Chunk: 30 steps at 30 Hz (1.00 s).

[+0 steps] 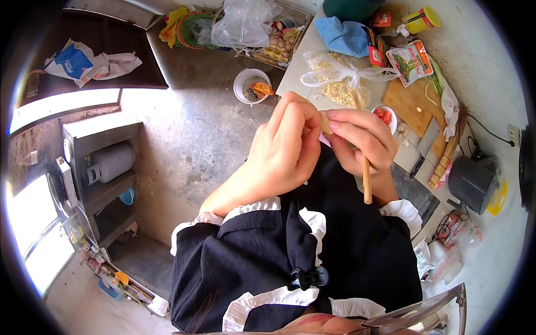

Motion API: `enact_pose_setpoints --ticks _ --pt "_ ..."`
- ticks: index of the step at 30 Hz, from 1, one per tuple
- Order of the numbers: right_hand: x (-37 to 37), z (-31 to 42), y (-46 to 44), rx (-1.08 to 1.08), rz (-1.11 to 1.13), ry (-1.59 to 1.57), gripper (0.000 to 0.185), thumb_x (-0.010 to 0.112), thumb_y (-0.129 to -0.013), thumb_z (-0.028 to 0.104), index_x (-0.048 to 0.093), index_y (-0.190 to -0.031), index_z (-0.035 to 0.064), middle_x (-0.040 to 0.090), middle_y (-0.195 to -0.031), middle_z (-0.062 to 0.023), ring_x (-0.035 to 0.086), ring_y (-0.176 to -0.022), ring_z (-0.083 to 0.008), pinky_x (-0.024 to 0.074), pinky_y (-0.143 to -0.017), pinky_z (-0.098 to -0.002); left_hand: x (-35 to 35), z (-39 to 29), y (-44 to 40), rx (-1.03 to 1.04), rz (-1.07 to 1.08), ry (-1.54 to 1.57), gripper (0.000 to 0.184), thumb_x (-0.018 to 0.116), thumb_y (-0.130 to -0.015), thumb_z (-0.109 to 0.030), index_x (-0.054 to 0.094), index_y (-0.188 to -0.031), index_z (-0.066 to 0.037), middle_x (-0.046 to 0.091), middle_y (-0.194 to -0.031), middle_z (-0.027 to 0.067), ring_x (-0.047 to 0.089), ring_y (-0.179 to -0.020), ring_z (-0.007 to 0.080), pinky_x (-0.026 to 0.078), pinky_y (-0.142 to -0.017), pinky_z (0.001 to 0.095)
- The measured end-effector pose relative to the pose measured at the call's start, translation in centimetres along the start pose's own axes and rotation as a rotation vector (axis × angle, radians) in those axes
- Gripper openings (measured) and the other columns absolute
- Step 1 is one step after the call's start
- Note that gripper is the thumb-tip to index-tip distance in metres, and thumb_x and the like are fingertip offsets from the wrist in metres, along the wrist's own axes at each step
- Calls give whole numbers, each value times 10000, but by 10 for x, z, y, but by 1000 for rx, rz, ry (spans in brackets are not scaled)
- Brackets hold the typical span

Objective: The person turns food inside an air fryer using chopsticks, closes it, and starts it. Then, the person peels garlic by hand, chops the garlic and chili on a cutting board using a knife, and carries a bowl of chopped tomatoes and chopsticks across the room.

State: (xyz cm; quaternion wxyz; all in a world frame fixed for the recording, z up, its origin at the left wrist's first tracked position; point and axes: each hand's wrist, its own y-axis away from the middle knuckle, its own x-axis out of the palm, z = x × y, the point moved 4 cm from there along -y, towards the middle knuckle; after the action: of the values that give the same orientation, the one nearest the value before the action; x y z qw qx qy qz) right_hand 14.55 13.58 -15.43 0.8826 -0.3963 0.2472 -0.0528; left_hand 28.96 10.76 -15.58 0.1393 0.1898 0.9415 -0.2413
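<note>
Both hands are raised together in front of the black apron with white frills. A small pale piece [324, 121] is pinched between the fingertips of my left hand [286, 142] and my right hand [363, 137]; it looks like a peeled clove, but it is mostly covered. My right hand also holds a thin wooden stick [367, 181], which points down below the palm. Just behind my right hand is a white bowl [392, 121] with red pieces in it. A clear bag of pale noodle-like food [343, 89] lies beyond my hands on the counter.
A cutting board [405, 103] and a cleaver [428, 138] are at the right. A blue cloth [341, 36] and seasoning packets [410, 62] lie at the counter's back. A white bucket [243, 84] stands on the floor; a gas cylinder [114, 163] is on the left shelf.
</note>
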Motion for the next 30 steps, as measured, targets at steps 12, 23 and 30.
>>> enact_pose_setpoints --ticks 12,23,30 --pt "-1 -7 1 19 -4 -125 286 777 -645 -58 670 -904 0 676 -889 -140 677 -750 -222 547 -602 -272 1 5 4 -244 70 270 210 540 -779 121 447 -922 -2 498 -879 101 528 -638 167 432 -560 270" --pt "-7 -5 1 86 -22 -182 282 751 -648 -68 658 -904 6 678 -883 -138 676 -764 -219 549 -640 -275 3 11 9 -397 116 551 145 487 -837 91 458 -947 0 495 -909 76 519 -717 109 443 -619 229" --pt "-15 -5 3 125 -16 -196 235 733 -686 -22 650 -903 16 679 -877 -139 672 -750 -212 544 -630 -280 1 10 10 -449 91 636 99 461 -885 69 440 -956 3 489 -907 60 522 -640 85 442 -570 213"
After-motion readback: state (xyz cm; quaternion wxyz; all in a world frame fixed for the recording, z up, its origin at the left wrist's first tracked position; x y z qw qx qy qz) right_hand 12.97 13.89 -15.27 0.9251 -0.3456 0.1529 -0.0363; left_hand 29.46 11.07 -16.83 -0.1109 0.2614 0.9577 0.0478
